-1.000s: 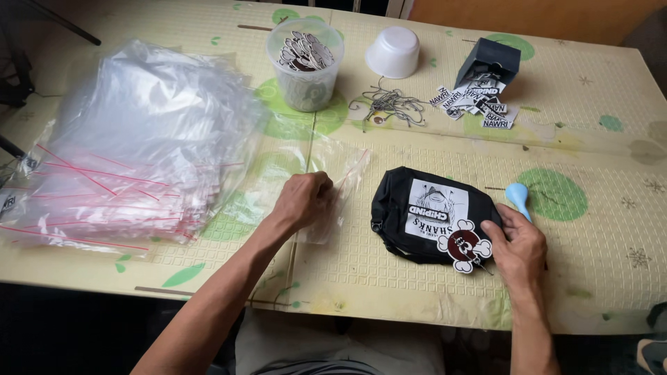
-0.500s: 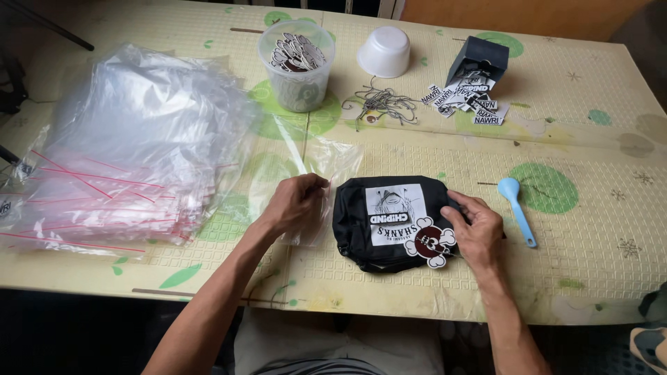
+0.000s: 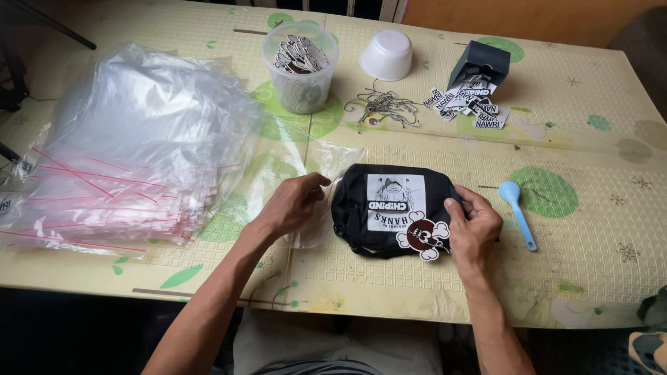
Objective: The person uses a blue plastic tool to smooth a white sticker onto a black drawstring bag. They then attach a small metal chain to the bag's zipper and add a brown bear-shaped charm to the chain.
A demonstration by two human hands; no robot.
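Black folded garment (image 3: 389, 208) is lying just outside the clear bag (image 3: 316, 191); left hand (image 3: 292, 205) fingers are pinching the bag's mouth, right hand (image 3: 472, 226) is gripping the garment, bagging barely begun.

black pouch (image 3: 389, 208), hands, perhaps a clear bag (image 3: 326, 180)

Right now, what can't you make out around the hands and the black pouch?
Head view only:
- Left hand: fingertips curl at the clear bag; grip unclear.
- Right hand: palm hides the black pouch right end.
- Pile of bags: cut off by the left edge.
- Tub: contents too small.
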